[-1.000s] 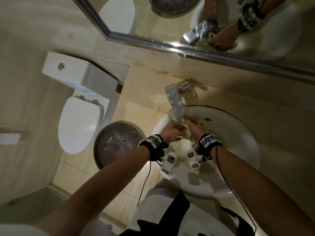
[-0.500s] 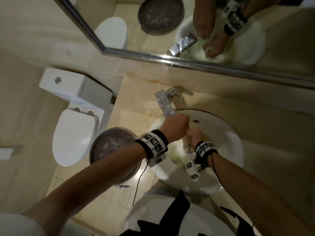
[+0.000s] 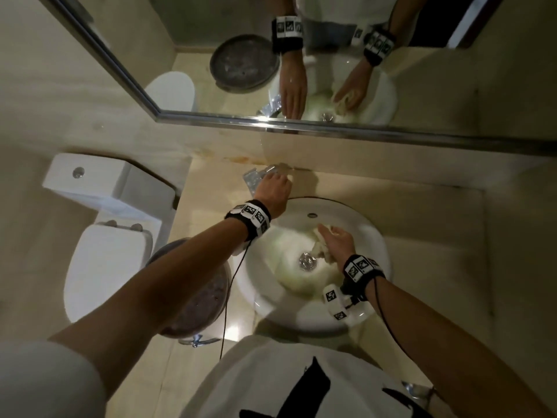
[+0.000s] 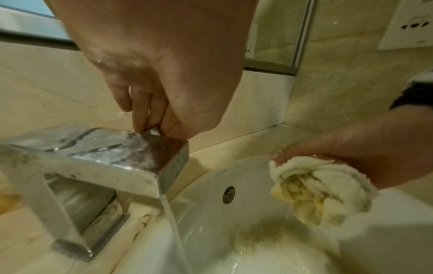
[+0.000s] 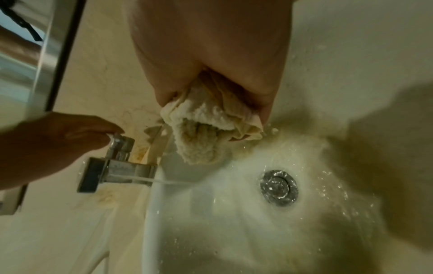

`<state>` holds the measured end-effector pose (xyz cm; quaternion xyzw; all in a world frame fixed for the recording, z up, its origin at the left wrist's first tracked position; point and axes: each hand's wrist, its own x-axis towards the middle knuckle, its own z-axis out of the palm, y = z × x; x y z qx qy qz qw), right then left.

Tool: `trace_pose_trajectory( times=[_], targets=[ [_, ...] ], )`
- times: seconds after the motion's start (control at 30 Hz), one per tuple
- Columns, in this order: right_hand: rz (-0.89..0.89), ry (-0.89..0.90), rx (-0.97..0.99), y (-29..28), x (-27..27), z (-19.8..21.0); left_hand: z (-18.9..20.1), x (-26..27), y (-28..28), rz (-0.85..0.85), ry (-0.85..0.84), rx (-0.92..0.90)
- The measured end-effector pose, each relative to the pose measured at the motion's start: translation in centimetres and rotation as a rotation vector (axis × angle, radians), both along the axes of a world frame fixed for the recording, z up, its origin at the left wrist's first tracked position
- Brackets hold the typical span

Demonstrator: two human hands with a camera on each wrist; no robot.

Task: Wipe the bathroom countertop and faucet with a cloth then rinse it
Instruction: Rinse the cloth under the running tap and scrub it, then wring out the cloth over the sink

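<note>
Fingers [image 5: 110, 129] of left hand [image 3: 272, 190] bunched, pinching the faucet handle [image 5: 116, 141], to throttle the thin stream [image 4: 174, 228], I reckon, while right hand [image 3: 339, 241] curls round the wadded cloth [image 4: 311, 191] above the sink [image 3: 373, 236], beside the flow, so drips fall in.

Toilet [image 3: 105, 267], round bin [image 3: 202, 300], wall mirror [image 3: 452, 86].

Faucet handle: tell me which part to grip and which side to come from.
Pinch the small upright stub from above. It stands clear on top, with the spout jutting out in front of it and the wall close behind. The left hand holds it there now with its fingers.
</note>
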<state>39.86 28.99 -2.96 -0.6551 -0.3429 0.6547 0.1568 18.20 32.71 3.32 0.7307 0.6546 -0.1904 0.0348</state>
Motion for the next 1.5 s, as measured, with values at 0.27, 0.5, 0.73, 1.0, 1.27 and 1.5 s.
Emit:
trace_pose_trajectory(
  times=[0.27,0.5,0.73,1.0,1.27,1.5],
  targets=[
    [0.049,0.051,0.227,-0.2,2.3,3.8,2.0,2.9,-1.8,0.132,-0.121,-0.020],
    [0.199,-0.011,0.444,-0.9,1.8,5.3,1.8,8.3,-6.8,0.422,-1.079,-0.133],
    [0.222,0.003,0.747,-2.5,2.3,11.6,4.6,9.0,-10.1,0.442,-1.121,0.103],
    [0.051,0.203,0.723,-2.1,2.5,17.6,10.6,9.9,-11.1,0.335,-1.149,0.109],
    [0.034,0.332,0.716,-1.8,4.0,21.9,12.4,13.0,-12.0,0.462,-1.387,0.079],
    [-0.013,0.409,0.687,-2.7,5.4,22.8,9.8,13.8,-13.0,0.368,-1.266,0.135]
  ],
)
